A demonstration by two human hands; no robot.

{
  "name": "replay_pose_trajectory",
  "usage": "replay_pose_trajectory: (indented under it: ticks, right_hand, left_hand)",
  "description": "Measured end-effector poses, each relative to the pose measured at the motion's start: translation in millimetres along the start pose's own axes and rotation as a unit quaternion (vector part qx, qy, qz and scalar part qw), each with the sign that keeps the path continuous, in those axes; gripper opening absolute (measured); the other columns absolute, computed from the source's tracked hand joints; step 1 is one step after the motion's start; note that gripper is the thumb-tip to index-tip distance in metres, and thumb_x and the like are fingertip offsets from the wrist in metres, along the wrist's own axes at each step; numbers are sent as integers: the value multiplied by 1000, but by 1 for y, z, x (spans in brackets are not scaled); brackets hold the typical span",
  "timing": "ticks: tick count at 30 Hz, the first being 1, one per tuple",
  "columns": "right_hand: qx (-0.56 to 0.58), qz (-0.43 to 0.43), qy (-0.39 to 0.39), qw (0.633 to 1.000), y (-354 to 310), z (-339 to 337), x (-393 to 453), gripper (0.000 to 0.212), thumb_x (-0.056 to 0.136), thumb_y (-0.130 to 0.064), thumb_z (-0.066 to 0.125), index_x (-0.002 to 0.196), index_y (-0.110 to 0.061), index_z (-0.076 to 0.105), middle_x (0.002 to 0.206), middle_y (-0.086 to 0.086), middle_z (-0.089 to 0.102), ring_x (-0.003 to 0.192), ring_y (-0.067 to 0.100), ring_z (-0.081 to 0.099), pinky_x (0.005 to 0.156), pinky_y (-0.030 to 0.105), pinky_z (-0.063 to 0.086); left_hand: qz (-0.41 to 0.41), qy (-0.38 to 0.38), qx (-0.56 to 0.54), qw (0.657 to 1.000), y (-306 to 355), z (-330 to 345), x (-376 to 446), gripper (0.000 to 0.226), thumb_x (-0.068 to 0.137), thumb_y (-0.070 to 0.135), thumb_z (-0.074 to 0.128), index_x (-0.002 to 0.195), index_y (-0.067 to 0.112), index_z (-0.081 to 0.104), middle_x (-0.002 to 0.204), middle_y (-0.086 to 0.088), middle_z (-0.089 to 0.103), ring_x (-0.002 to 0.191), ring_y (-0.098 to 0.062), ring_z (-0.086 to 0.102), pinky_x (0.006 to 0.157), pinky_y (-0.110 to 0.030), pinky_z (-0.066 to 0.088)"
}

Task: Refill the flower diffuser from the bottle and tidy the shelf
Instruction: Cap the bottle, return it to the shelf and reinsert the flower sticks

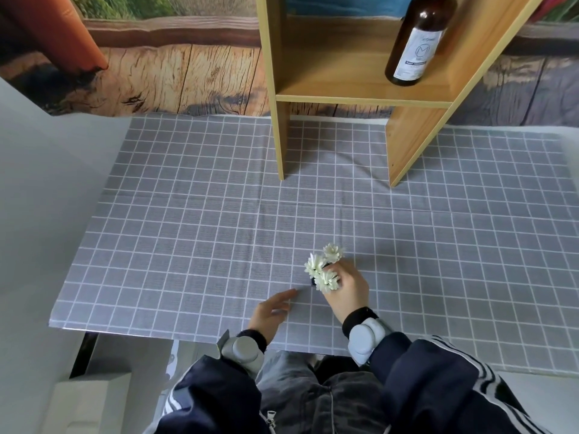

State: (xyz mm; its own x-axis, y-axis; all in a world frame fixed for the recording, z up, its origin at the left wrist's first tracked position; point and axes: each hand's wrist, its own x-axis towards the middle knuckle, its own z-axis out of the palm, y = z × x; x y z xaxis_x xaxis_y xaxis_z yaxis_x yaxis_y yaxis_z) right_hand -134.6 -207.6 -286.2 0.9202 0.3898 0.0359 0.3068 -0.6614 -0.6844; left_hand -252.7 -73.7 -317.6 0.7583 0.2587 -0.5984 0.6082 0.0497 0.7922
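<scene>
The flower diffuser (324,268), a small dark jar with three white flowers, stands on the grey checked tablecloth near the front edge. My right hand (349,291) is wrapped around the jar from the right, fingers curled on it under the flowers. My left hand (272,311) lies flat on the cloth just left of the diffuser, fingers straight, holding nothing. The brown refill bottle (418,39) with a white label stands upright on the right side of the wooden shelf (360,97) at the back.
The shelf's two legs (280,142) stand on the tablecloth (188,230). The shelf board left of the bottle is bare. A printed wood backdrop hangs behind. The table's front edge runs just before my wrists.
</scene>
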Motion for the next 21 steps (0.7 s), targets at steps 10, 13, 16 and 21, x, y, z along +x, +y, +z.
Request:
replay_pose_trajectory:
  ticks: [10, 13, 16, 21]
  right_hand:
    - [8, 16, 40, 999, -3, 0, 4, 23, 57, 11, 69, 54, -7, 54, 55, 8, 61, 51, 29, 54, 53, 24, 39]
    - [13, 48, 42, 998, 1, 1, 3, 23, 58, 9, 74, 54, -3, 54, 53, 12, 61, 49, 31, 56, 47, 29, 45]
    - [2, 35, 19, 999, 6, 5, 2, 26, 57, 7, 76, 53, -6, 54, 49, 8, 59, 44, 27, 55, 45, 24, 43]
    - [13, 12, 4, 1000, 7, 2, 4, 23, 61, 7, 71, 53, -7, 55, 50, 7, 60, 47, 25, 54, 48, 24, 42]
  left_hand:
    - [-1, 2, -11, 1000, 2, 1, -3, 61, 78, -23, 33, 114, 22, 53, 114, -9, 54, 88, -11, 51, 76, -8, 47]
    - [0, 3, -10, 1000, 1, 1, -2, 61, 78, -22, 34, 112, 24, 53, 115, -9, 54, 89, -12, 51, 77, -10, 47]
    - [4, 3, -7, 1000, 0, 1, -2, 62, 78, -22, 35, 111, 28, 53, 114, -10, 54, 89, -13, 52, 77, -10, 46]
    - [1, 2, -4, 1000, 0, 1, -1, 62, 79, -22, 36, 110, 28, 54, 113, -10, 54, 90, -15, 51, 78, -10, 46]
